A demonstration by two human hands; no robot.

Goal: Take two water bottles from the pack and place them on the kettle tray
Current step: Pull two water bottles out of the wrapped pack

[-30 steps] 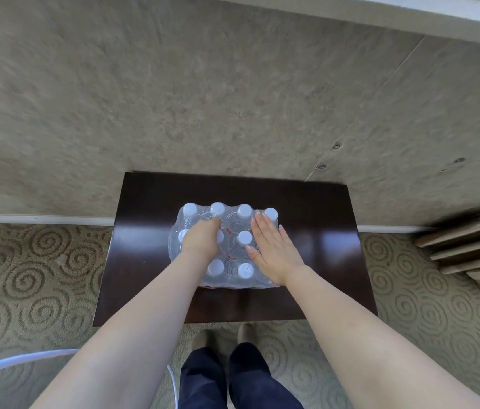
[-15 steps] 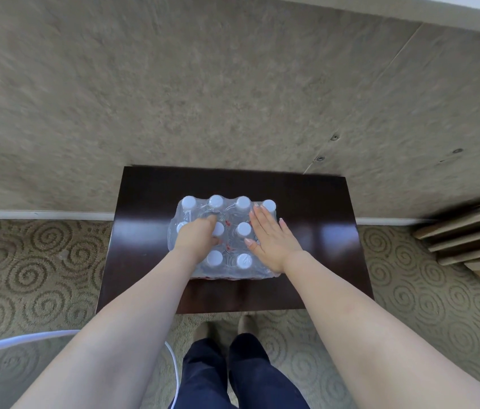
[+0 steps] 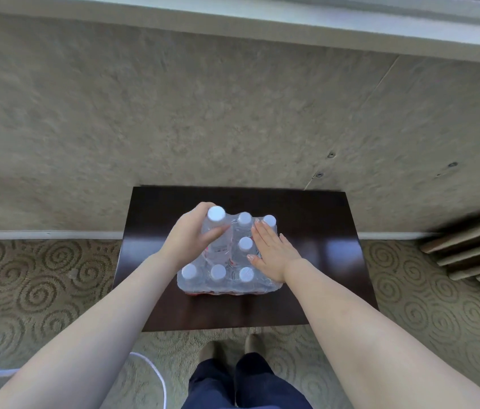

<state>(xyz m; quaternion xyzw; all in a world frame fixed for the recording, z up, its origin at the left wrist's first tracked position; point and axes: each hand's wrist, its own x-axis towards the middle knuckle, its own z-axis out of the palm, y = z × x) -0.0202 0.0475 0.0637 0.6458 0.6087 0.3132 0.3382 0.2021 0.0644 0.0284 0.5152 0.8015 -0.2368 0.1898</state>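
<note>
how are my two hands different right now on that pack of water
The left hand is curled around a bottle; the right hand lies flat and open on the pack, holding nothing. The left hand's bottle stands higher than the other caps, while the right hand presses on the pack's right side. Both are bare and over the pack on the dark table.

Below me stands a dark brown table (image 3: 315,237), its glossy top set flush against a mottled beige wall (image 3: 203,119). A white baseboard (image 3: 41,234) runs along the wall's foot. The carpet (image 3: 26,276) is tan with spiral swirls — a white cable (image 3: 156,376) curls across it at my left. Stacked wooden slats (image 3: 474,249) lie at my right.
</note>
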